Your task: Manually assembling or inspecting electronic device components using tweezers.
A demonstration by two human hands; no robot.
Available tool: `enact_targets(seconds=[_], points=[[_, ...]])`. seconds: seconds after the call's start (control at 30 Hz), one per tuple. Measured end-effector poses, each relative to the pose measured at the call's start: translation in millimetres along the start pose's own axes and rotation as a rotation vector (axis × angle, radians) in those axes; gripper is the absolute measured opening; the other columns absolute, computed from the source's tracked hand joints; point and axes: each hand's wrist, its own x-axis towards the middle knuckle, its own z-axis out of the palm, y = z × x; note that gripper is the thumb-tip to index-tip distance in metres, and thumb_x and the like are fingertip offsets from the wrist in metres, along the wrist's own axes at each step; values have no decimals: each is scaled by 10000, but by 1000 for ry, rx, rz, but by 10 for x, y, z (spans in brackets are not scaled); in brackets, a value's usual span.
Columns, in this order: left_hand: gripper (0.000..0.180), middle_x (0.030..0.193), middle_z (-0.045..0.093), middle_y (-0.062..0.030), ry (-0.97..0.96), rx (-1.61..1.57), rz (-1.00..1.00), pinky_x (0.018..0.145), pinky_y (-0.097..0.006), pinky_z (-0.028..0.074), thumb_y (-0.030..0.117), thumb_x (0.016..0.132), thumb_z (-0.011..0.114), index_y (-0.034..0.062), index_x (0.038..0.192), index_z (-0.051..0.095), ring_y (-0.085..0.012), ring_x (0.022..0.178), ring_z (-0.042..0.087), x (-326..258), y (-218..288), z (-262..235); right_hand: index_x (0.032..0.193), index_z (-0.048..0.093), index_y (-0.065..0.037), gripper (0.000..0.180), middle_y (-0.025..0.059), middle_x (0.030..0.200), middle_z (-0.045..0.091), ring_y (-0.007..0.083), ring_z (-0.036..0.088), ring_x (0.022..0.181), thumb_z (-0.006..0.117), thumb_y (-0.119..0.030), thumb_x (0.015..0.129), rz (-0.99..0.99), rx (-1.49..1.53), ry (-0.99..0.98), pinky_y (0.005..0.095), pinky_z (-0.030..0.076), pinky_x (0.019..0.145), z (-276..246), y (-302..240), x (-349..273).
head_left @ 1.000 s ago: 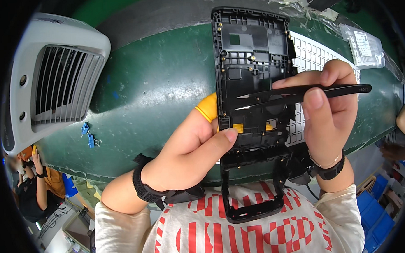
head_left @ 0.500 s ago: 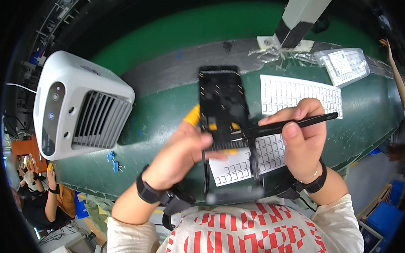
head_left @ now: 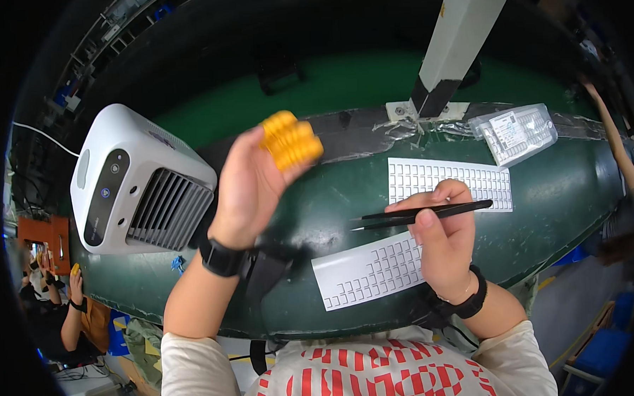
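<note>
My right hand (head_left: 448, 245) grips a pair of black tweezers (head_left: 459, 209) with thin metal tips pointing left over the green bench. Below and behind it lie two white sheets with rows of small dark-outlined pieces: a far sheet (head_left: 415, 171) and a near sheet (head_left: 334, 271), which my right hand partly covers. My left hand (head_left: 249, 176) is raised toward the far edge of the bench. Ribbed yellow finger cots (head_left: 291, 141) cover its fingertips, the fingers stretched out with nothing visible in them. Beyond, on the green strip, lies a dark object (head_left: 278, 76), its shape hard to make out.
A white air cooler (head_left: 146, 184) stands at the left, with blue clips (head_left: 177, 263) near it. Behind the sheets, a grey post (head_left: 458, 36) rises by a clear plastic packet (head_left: 516, 134). People work at far left and right.
The black frame-like part between my hands has left the bench. My left hand has moved up and away, its fingers now extended. The tweezers stay in my right hand.
</note>
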Motion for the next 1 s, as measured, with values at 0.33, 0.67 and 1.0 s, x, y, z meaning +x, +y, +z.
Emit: enact_targets(seconds=[0.33,0.67,1.0], points=[[512,780,537,-97,-127,-350,-415,886,-457,309,416,841,185,7,892,490,-250,751,535,-675,-613,-327,905,285,-49,264,179,799,554,207,559,794,490,29,759,46,-216,-93,288,427,730,120,-220,-3],[537,804,534,-96,-277,-231,-394,804,-370,382,419,844,193,-23,925,488,-211,734,528,-618,-641,-369,855,273,-49,257,100,735,512,165,549,745,455,95,745,459,-284,-69,268,429,718,46,178,-589],[530,927,530,-106,-333,-202,-341,830,-358,386,402,850,193,-38,974,462,-221,825,546,-637,-710,-421,866,265,-47,258,133,770,529,151,552,753,457,82,752,423,-355,-59,187,445,631,21,284,-649]])
